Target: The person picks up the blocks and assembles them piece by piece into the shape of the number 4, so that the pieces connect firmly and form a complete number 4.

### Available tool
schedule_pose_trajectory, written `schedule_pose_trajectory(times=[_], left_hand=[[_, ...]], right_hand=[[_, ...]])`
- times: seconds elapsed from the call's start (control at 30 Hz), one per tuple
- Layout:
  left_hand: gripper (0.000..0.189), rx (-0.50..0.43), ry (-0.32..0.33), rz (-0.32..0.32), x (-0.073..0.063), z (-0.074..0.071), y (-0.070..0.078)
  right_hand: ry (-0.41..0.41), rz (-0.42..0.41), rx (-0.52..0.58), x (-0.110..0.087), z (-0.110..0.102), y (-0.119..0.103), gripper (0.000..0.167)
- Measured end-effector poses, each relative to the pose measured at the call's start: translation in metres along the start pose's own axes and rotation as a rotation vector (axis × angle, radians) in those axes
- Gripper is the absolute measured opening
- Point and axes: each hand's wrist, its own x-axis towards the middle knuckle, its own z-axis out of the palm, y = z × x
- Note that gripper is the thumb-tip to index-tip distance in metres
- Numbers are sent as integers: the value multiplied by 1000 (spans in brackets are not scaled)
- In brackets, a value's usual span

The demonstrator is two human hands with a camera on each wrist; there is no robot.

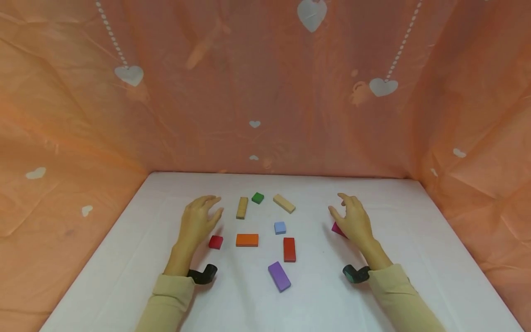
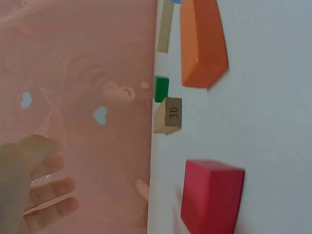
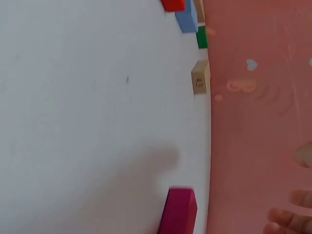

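My left hand [image 1: 197,220] hovers over the left part of the white table, fingers loosely bent and holding nothing. Close to its wrist lies a red block [image 1: 215,242], large in the left wrist view [image 2: 212,195]. My right hand [image 1: 355,221] is raised on the right, fingers apart, with nothing in its grasp. Below it a magenta block [image 1: 338,229] is partly hidden by the hand in the head view; the right wrist view shows the magenta block [image 3: 179,212] lying on the table.
Between the hands lie an orange block [image 1: 247,240], a light blue block [image 1: 280,228], a red-orange block [image 1: 289,250], a purple block [image 1: 279,276], a green block [image 1: 257,198] and two plain wooden blocks [image 1: 242,208]. Orange sheeting with hearts [image 1: 265,92] encloses the table's back and sides.
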Motion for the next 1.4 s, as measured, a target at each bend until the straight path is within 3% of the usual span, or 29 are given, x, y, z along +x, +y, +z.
schedule_pose_trajectory(times=[0.33, 0.57, 0.8, 1.13, 1.4], left_hand=[[30, -161, -94, -147, -3, 14, 7], [33, -287, -160, -289, 0, 20, 13], [33, -347, -174, -291, 5, 31, 12], [34, -364, -322, -337, 6, 45, 4], [36, -370, -366, -347, 8, 52, -1]], right_hand=[[-97, 29, 173, 5, 26, -15, 48], [-140, 52, 288, 8, 42, -27, 46], [-203, 75, 399, 10, 53, -35, 44], [-302, 106, 585, 20, 75, -46, 38], [-365, 114, 673, 27, 85, -65, 41]])
